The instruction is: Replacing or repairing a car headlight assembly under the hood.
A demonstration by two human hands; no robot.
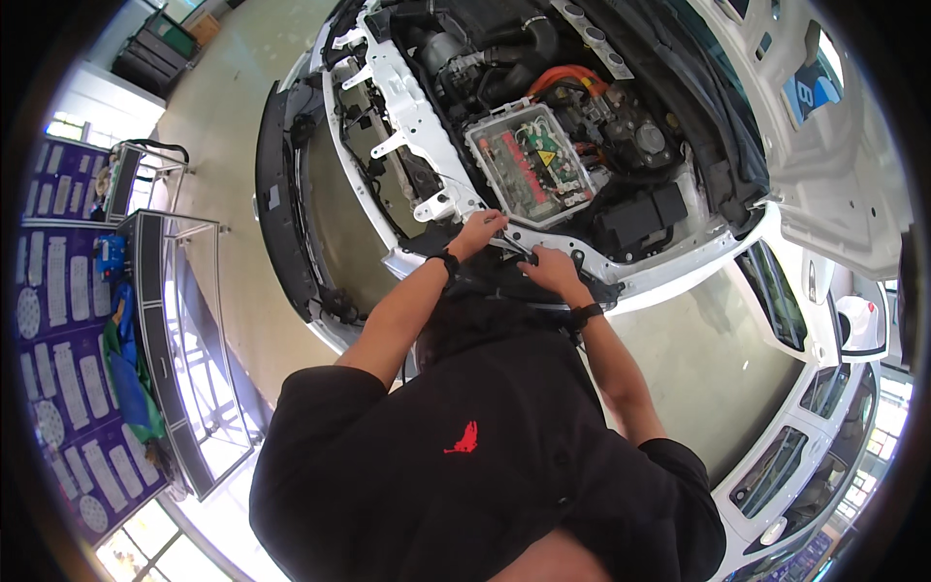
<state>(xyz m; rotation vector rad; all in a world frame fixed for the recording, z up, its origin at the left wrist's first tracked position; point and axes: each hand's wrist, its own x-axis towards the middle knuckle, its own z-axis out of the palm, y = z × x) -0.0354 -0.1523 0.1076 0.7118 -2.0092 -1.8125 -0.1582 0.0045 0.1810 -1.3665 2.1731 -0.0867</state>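
Both my hands are at the front corner of an open car engine bay, over its white metal frame (402, 102). My left hand (477, 234) is closed in a pinch at the frame's edge. Close by on its right, my right hand (553, 270) has its fingers curled in. Between them runs a thin dark piece (512, 244), too small to tell whether it is a tool, a cable or a car part. Just beyond the hands sits a clear-covered electrical box (531, 163) with a yellow warning triangle, red parts and a green board.
Thick orange cables (567, 76) run behind the box. A loose-looking dark bumper (281, 194) stands off the car's front at left. The raised white hood (824, 184) is at right. A wheeled metal-framed cart (179, 359) stands left; another white car (776, 466) is lower right.
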